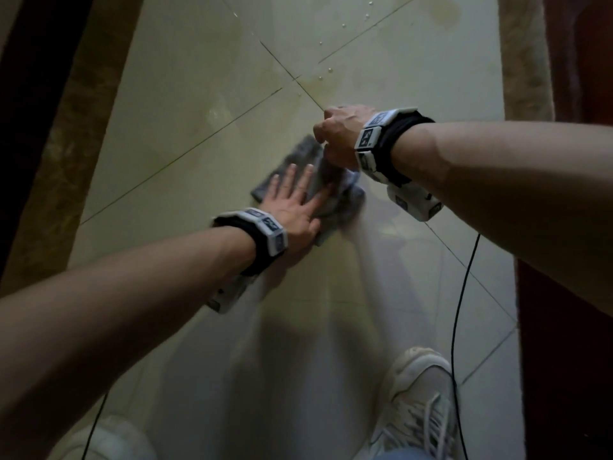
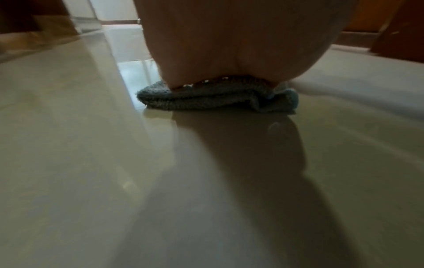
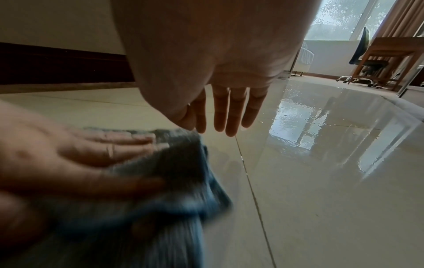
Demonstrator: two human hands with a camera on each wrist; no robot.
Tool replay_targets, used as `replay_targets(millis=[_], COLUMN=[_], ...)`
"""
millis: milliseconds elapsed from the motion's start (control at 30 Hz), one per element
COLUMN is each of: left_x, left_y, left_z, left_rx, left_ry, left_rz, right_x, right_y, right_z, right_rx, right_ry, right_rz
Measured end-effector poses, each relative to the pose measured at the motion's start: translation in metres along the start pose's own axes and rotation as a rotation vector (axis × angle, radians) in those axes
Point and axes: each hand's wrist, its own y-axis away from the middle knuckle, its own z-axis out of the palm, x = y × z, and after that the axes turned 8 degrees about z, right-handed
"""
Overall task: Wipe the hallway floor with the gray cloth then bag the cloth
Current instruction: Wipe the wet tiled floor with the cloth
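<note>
Wiping's underway: left hand [image 1: 296, 203] lies spread flat on the cloth [image 1: 300, 156], mid-floor [image 1: 185, 104]. Right hand [image 1: 338, 136] hangs just beyond it, fingers [image 3: 231, 112] straight, holding nothing. Droplets [image 1: 326, 70] sit farther off, so I'd push there next.

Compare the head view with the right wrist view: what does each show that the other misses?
Only the head view shows the person's shoes, a black cable and water drops beyond the cloth. Only the right wrist view shows a window, a chair and a wooden table. Both show the left hand pressing flat on the gray cloth and the open right hand above it.
</note>
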Motion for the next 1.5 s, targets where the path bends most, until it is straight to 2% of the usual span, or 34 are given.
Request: replay_targets(millis=[100,267,433,533,633,767,1033,1267,1367,1500], left_x=[0.046,0.105,0.083,0.058,0.032,-0.015,-0.115,-0.164,-0.180,-0.200], left_y=[-0.009,-0.009,-0.004,-0.004,-0.007,-0.001,0.056,0.109,0.136,0.167], left_z=[0.012,0.029,0.042,0.036,0.023,0.009,0.004,0.005,0.013,0.026], left_rx=[0.020,0.006,0.095,0.113,0.064,0.045,-0.020,-0.083,-0.076,-0.078], left_ry=[-0.047,-0.119,-0.124,-0.147,-0.158,-0.151,-0.075,0.017,0.034,0.060], left_rz=[0.182,0.366,0.548,0.573,0.459,0.229,-0.116,-0.377,-0.471,-0.528], right_x=[0.001,0.007,0.004,-0.003,-0.008,-0.015,-0.062,-0.130,-0.142,-0.147], right_y=[0.002,0.004,0.005,0.003,-0.002,-0.009,-0.017,-0.023,-0.026,-0.027], right_z=[0.002,0.007,0.010,0.010,0.006,-0.004,-0.016,-0.033,-0.036,-0.038], right_rx=[-0.017,-0.027,-0.050,-0.061,-0.049,-0.031,-0.026,-0.044,-0.048,-0.038], right_ry=[-0.009,0.040,0.057,0.057,0.053,0.032,-0.063,-0.032,0.037,0.084], right_rz=[0.004,0.028,0.014,0.002,0.005,-0.006,-0.023,-0.146,-0.192,-0.214])
